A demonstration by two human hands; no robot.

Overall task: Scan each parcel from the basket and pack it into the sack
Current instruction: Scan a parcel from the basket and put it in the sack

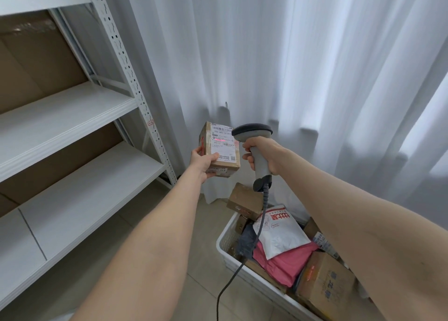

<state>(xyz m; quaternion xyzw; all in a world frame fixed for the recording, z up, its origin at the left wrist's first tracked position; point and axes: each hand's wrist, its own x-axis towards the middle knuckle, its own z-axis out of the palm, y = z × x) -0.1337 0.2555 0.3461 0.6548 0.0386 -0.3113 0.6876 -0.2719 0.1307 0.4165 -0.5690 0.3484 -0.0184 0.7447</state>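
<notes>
My left hand (202, 164) grips a small cardboard parcel (219, 148) from below, its white shipping label facing me with a red scan line across it. My right hand (264, 154) grips the handle of a grey barcode scanner (253, 132), whose head points at the label from the right. The scanner's dark cable (252, 245) hangs down over the basket. A white plastic basket (226, 239) on the floor at lower right holds several parcels: cardboard boxes, a white mailer bag (282, 234) and a pink bag (287, 263). No sack is in view.
White metal shelving (72, 117) fills the left side, with brown cardboard behind its boards. White curtains (303, 66) hang across the back and right. Beige floor tiles (184, 267) lie between the shelving and the basket.
</notes>
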